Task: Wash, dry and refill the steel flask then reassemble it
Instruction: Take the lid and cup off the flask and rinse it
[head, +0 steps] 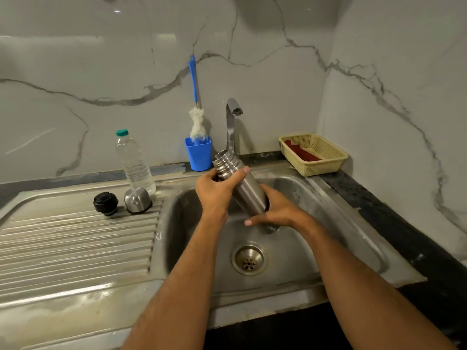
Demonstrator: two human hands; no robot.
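The open steel flask (246, 189) is tilted over the sink basin (298, 238), its threaded mouth pointing up and left toward the tap (233, 122). My left hand (217, 192) grips its upper part just below the threads. My right hand (275, 210) wraps around its lower end. The flask's black stopper (105, 203) and its steel cup lid (137, 200) stand side by side on the ribbed drainboard (75, 243). No water runs from the tap.
A clear plastic water bottle (135, 162) with a green cap stands behind the lid. A blue cup (198, 154) holds a blue-handled bottle brush (196, 122). A yellow basket (314, 154) with a red cloth sits at the back right on the dark counter.
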